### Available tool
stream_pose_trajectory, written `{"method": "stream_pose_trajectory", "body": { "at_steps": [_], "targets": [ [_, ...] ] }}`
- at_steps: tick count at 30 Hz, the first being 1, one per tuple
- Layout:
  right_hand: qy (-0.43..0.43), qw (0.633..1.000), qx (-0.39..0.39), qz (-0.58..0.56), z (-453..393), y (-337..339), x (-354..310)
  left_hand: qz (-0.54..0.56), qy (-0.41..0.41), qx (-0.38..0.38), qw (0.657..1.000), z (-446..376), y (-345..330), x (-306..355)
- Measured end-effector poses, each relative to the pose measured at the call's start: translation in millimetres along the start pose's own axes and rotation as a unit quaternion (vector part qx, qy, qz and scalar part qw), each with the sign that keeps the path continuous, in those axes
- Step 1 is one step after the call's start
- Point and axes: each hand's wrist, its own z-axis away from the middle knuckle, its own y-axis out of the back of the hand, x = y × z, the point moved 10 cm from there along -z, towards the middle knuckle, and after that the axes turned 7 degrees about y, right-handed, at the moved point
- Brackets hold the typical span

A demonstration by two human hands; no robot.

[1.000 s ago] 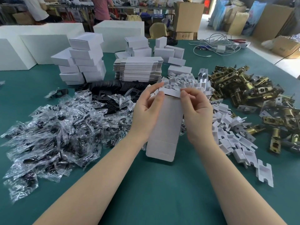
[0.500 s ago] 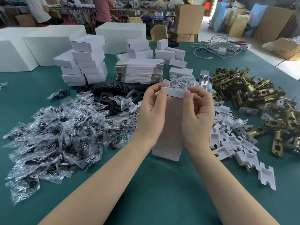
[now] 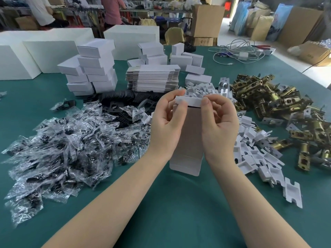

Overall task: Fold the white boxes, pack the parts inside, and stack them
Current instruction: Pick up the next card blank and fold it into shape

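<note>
Green table (image 3: pixel 161 212) holds one stack of flat cartons (image 3: pixel 152 78) and heaps of bagged parts (image 3: pixel 62 144), white inserts (image 3: pixel 254 149) and brass latches (image 3: pixel 277 104). One white box (image 3: pixel 191 140), half folded, stands upright at the middle, its top flap pinched by left hand (image 3: pixel 168 122) and right hand (image 3: pixel 218 122).

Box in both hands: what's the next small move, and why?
Probably tuck the top flap into the box. Left hand and right hand pinch its ends, it's bent over, and a dark gap beneath shows it isn't seated.
</note>
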Motion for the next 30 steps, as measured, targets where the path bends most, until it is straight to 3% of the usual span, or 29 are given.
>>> {"method": "stream_pose_trajectory", "body": {
  "at_steps": [9, 22, 30],
  "targets": [
    [0.030, 1.000, -0.007, -0.006, -0.5, -3.2, -9.2, -0.010, -0.083, 0.023, 0.996, 7.2, 3.7, 20.7],
    [0.039, 0.997, -0.070, -0.004, 5.4, -11.6, 3.8, 0.036, -0.009, 0.004, 0.999, -2.7, 7.4, -1.9],
    [0.035, 0.996, -0.086, -0.015, 0.5, -10.9, 6.9, 0.004, -0.061, 0.007, 0.998, -0.7, 7.5, 7.9]
  ]
}}
